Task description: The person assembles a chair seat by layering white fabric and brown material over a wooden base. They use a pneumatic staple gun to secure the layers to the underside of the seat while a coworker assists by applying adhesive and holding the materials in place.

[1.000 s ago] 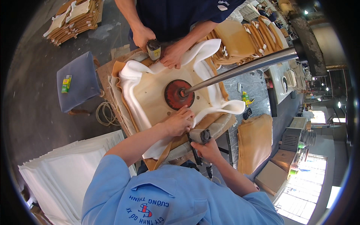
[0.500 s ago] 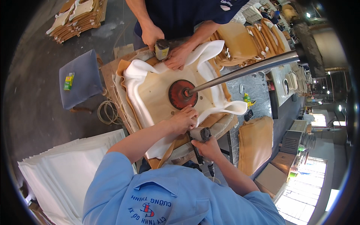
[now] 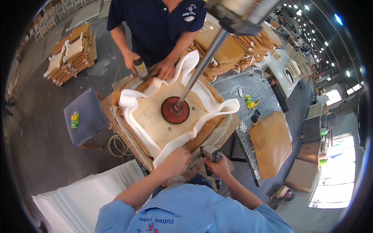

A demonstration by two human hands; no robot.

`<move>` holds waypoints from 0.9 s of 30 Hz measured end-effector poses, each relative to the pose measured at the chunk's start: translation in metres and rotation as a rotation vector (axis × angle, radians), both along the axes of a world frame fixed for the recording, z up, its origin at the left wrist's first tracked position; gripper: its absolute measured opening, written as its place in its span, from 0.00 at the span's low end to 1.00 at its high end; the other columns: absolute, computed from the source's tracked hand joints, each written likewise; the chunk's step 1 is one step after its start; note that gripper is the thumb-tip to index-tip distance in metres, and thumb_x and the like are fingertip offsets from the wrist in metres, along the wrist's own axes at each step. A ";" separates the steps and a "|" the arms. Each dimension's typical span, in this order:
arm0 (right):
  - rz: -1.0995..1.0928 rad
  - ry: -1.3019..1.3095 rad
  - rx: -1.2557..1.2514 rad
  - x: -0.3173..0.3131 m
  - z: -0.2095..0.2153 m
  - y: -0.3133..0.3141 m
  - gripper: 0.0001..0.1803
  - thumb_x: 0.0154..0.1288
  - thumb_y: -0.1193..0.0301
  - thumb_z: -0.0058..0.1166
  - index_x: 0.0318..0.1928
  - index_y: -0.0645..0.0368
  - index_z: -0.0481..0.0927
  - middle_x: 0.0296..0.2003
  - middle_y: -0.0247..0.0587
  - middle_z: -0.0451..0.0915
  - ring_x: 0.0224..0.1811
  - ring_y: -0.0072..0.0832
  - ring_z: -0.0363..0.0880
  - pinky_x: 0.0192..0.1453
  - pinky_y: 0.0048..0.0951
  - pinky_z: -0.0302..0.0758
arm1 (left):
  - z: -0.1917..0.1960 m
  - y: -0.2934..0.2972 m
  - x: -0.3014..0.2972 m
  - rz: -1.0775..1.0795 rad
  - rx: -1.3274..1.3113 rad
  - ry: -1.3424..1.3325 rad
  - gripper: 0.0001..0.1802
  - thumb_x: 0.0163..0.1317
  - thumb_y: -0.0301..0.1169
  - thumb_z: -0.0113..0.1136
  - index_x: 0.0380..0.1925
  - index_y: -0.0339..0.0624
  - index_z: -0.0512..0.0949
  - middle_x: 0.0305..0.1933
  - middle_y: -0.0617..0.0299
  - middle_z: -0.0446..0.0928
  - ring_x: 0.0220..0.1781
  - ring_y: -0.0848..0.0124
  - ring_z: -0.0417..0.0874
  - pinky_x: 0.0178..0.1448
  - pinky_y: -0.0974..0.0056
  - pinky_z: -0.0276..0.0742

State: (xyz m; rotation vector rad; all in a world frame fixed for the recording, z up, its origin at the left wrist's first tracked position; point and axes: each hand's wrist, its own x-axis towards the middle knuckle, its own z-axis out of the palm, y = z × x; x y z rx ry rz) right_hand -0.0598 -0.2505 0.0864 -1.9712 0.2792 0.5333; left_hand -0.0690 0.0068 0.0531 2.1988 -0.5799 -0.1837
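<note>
My right hand (image 3: pixel 220 167) is wrapped round the grip of a staple gun (image 3: pixel 211 153), held just off the near edge of the work. My left hand (image 3: pixel 176 160), slightly blurred, is closed at the near edge of the white padding (image 3: pixel 132 101); its fingertips are partly hidden. The padding is folded up round a pale wooden seat panel (image 3: pixel 149 110), with brown cover material (image 3: pixel 206 134) beneath it. A red round press plate (image 3: pixel 175 112) on a metal rod (image 3: pixel 206 64) bears on the panel's middle. Across from me, a co-worker's hands hold another staple gun (image 3: pixel 140 69) and the far padding.
A blue-grey seat (image 3: pixel 85 116) with a small green-yellow box stands at the left. White sheets (image 3: pixel 93 194) are stacked at lower left. The right-hand table (image 3: pixel 233 87) bears brown covers (image 3: pixel 270 143). More brown pieces (image 3: pixel 221 50) are piled behind. A coiled hose (image 3: pixel 118 145) lies by the bench.
My left hand has left the panel beside the red plate and drawn back to the near edge. The staple gun remains in my right hand. The view has shifted, showing more of the co-worker.
</note>
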 end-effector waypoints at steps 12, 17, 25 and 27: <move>0.004 -0.162 0.032 -0.017 -0.022 0.006 0.33 0.64 0.68 0.78 0.68 0.62 0.81 0.52 0.49 0.92 0.57 0.36 0.91 0.62 0.38 0.84 | 0.053 0.024 -0.117 0.242 -0.384 0.485 0.16 0.79 0.32 0.64 0.62 0.41 0.87 0.54 0.57 0.91 0.55 0.71 0.90 0.62 0.64 0.85; -0.019 -0.191 0.052 -0.022 -0.033 0.007 0.33 0.64 0.68 0.78 0.68 0.60 0.82 0.51 0.48 0.92 0.51 0.34 0.92 0.57 0.38 0.85 | 0.069 0.051 -0.130 0.526 -0.358 0.473 0.13 0.78 0.30 0.66 0.56 0.38 0.90 0.51 0.58 0.92 0.49 0.74 0.89 0.55 0.65 0.84; 0.003 -0.171 0.057 -0.022 -0.021 0.013 0.25 0.64 0.71 0.77 0.60 0.59 0.83 0.35 0.42 0.89 0.26 0.28 0.86 0.33 0.37 0.82 | 0.011 0.082 -0.131 1.125 -0.326 0.262 0.18 0.76 0.30 0.65 0.63 0.41 0.85 0.48 0.54 0.86 0.43 0.67 0.86 0.53 0.62 0.83; 0.046 -0.189 0.039 -0.020 -0.020 0.015 0.25 0.64 0.71 0.77 0.60 0.59 0.83 0.38 0.45 0.90 0.31 0.33 0.88 0.38 0.39 0.83 | 0.001 0.086 -0.135 1.132 -0.218 0.231 0.21 0.76 0.30 0.65 0.67 0.41 0.83 0.58 0.50 0.84 0.48 0.63 0.87 0.57 0.60 0.84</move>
